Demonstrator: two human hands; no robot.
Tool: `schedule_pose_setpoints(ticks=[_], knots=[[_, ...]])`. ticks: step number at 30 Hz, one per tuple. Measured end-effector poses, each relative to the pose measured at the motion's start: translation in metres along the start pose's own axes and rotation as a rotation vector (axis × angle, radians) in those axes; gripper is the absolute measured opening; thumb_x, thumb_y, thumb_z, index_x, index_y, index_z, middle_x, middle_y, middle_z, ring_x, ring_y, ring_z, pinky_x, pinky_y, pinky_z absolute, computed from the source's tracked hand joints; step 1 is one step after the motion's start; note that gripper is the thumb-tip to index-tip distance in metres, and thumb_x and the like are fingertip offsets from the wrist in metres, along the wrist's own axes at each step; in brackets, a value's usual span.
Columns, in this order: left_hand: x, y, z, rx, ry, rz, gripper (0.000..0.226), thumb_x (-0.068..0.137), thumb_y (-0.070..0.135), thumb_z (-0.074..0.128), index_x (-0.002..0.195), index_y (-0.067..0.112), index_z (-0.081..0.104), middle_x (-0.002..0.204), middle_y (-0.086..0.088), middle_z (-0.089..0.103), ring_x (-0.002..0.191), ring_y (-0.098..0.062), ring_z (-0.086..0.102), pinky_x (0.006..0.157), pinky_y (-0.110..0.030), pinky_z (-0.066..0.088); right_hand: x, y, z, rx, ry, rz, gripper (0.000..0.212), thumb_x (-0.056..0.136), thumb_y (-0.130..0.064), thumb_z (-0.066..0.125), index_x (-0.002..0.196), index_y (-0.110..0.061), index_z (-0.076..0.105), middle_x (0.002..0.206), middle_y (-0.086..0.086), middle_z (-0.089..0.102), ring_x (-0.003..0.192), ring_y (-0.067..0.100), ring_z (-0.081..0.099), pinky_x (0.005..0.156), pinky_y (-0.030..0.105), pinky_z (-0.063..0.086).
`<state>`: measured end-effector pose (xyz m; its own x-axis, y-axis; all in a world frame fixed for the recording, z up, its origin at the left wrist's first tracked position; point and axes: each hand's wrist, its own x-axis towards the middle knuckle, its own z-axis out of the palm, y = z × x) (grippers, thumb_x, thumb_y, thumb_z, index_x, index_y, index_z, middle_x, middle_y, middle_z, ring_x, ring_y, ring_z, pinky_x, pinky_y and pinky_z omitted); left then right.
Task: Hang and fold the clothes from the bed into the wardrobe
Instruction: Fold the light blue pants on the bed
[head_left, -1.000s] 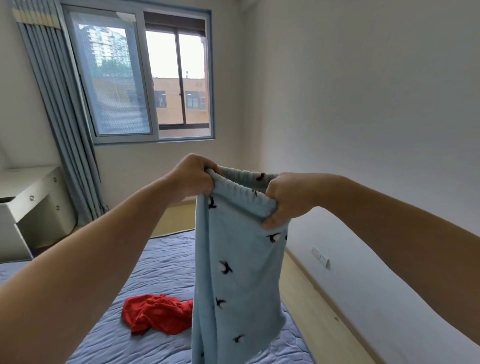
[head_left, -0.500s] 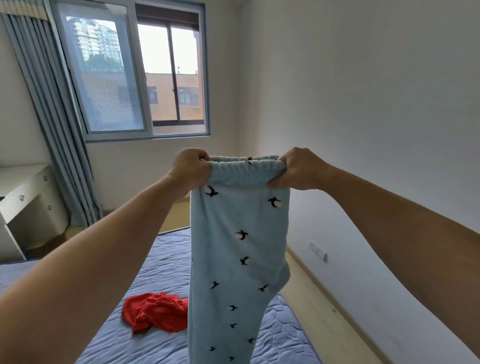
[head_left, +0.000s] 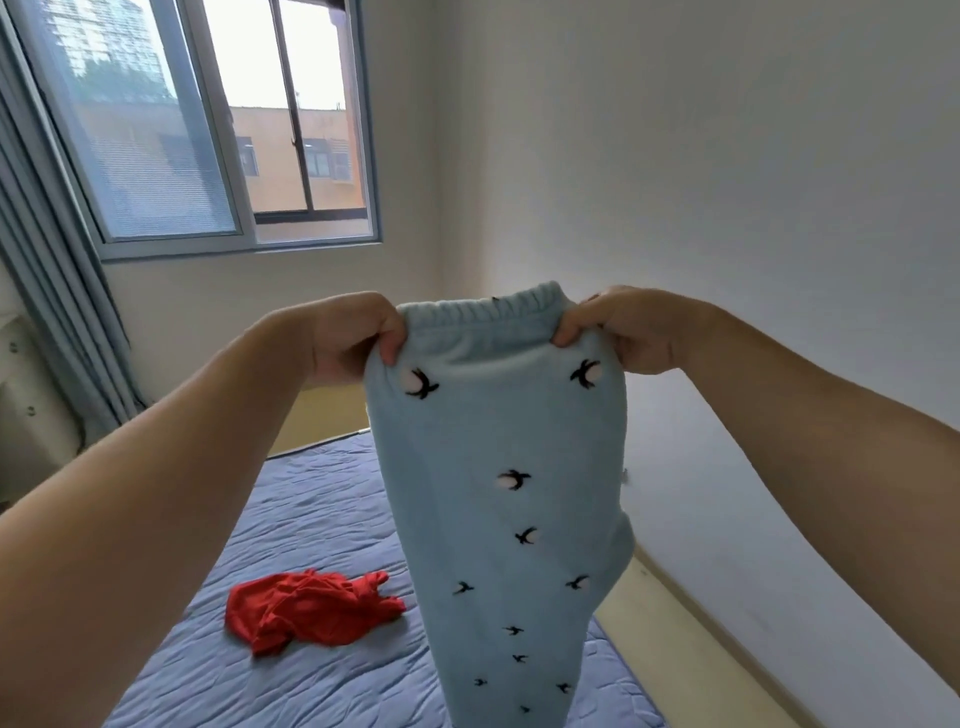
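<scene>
left hand (head_left: 353, 335) and right hand (head_left: 631, 330) have drawn a little further apart than half a second ago, pulling the elastic waistband (head_left: 483, 314) of the light blue trousers (head_left: 498, 493) level and taut; each hand grips its own end of the band, fingers (head_left: 390, 345) curled tight into the cloth. the trousers, printed with small black birds, hang straight down in mid-air over the near right part of the blue quilted bed (head_left: 322, 519), while a crumpled red garment (head_left: 311, 610) lies on the bed to their left, apart from them
</scene>
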<state>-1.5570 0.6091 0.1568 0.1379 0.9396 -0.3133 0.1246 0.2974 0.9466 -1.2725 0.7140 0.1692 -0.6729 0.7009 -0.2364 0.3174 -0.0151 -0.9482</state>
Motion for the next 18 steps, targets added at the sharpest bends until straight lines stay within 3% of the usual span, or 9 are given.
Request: schedule_pose_setpoints(ticks=[3, 6, 10, 12, 15, 18], knots=[[0.007, -0.006, -0.002, -0.081, -0.175, -0.011, 0.060, 0.036, -0.004, 0.053, 0.093, -0.007, 0.073, 0.100, -0.025, 0.070, 0.093, -0.041, 0.069, 0.077, -0.042, 0.059, 0.002, 0.002, -0.009, -0.011, -0.214, 0.067, 0.045, 0.073, -0.003, 0.069, 0.117, 0.004, 0.062, 0.109, 0.024, 0.068, 0.094, 0.036, 0.069, 0.075, 0.041, 0.059], [0.023, -0.011, -0.004, -0.132, -0.276, 0.018, 0.065, 0.029, -0.001, 0.066, 0.094, -0.007, 0.072, 0.097, -0.025, 0.070, 0.091, -0.043, 0.069, 0.077, -0.045, 0.059, 0.015, 0.002, -0.020, -0.006, -0.377, 0.107, 0.046, 0.069, -0.003, 0.068, 0.114, 0.001, 0.066, 0.109, 0.024, 0.068, 0.093, 0.037, 0.069, 0.074, 0.042, 0.059], [0.057, -0.017, -0.012, -0.188, -0.220, -0.021, 0.059, 0.041, -0.006, 0.053, 0.097, -0.006, 0.072, 0.101, -0.025, 0.070, 0.093, -0.041, 0.069, 0.077, -0.044, 0.058, 0.056, 0.011, -0.036, -0.016, -0.409, 0.120, 0.034, 0.072, 0.003, 0.064, 0.105, -0.002, 0.073, 0.107, 0.022, 0.070, 0.094, 0.034, 0.070, 0.075, 0.041, 0.059], [0.083, -0.024, -0.020, -0.100, -0.055, -0.052, 0.054, 0.050, -0.012, 0.044, 0.094, -0.001, 0.074, 0.102, -0.023, 0.069, 0.092, -0.037, 0.069, 0.077, -0.043, 0.059, 0.086, 0.019, -0.046, -0.094, -0.323, 0.098, 0.036, 0.079, 0.008, 0.063, 0.113, -0.002, 0.067, 0.113, 0.019, 0.071, 0.101, 0.033, 0.070, 0.079, 0.042, 0.059], [0.130, -0.042, -0.030, 0.268, 0.433, -0.041, 0.039, 0.063, -0.018, 0.057, 0.089, 0.006, 0.073, 0.094, -0.014, 0.067, 0.084, -0.026, 0.064, 0.079, -0.037, 0.057, 0.139, 0.036, -0.051, -0.366, -0.161, 0.035, 0.041, 0.079, 0.008, 0.068, 0.116, -0.009, 0.067, 0.109, 0.012, 0.073, 0.098, 0.028, 0.072, 0.080, 0.043, 0.060], [0.175, -0.057, -0.036, 0.807, 0.790, -0.105, 0.021, 0.068, 0.007, 0.068, 0.079, 0.025, 0.066, 0.084, 0.003, 0.068, 0.079, -0.020, 0.060, 0.067, -0.025, 0.044, 0.195, 0.057, -0.047, -0.617, -0.032, -0.074, 0.041, 0.075, 0.004, 0.064, 0.110, -0.018, 0.071, 0.104, 0.009, 0.073, 0.095, 0.025, 0.070, 0.080, 0.038, 0.059]])
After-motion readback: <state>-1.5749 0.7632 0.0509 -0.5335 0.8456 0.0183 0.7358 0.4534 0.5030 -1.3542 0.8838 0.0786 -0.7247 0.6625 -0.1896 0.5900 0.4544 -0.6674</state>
